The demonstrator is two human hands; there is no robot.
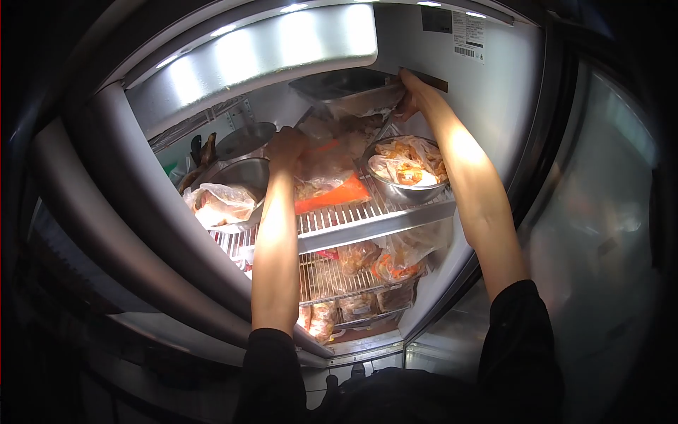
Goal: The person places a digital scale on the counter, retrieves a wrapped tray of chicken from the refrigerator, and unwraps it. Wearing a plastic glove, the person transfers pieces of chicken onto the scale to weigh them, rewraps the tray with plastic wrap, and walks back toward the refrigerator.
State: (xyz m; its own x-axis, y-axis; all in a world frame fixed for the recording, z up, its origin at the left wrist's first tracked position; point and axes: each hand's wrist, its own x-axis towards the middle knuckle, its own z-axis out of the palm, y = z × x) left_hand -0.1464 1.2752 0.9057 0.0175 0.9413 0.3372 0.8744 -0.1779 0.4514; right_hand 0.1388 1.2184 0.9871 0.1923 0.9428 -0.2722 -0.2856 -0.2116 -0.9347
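Observation:
My right hand reaches to the back right of the upper fridge shelf. Its fingers grip the right end of a rectangular metal pan, whose contents I cannot make out. My left hand is over the middle of the shelf, between a round metal pot and bagged food with orange parts. The fingers of that hand are hidden and blurred. Below my right forearm stands a metal bowl with food in a clear plastic bag.
At the left is another metal bowl with a plastic bag in front. Lower racks hold several bagged foods. The wire shelf's front edge crosses below my hands. A lit panel hangs above; a glass door stands at right.

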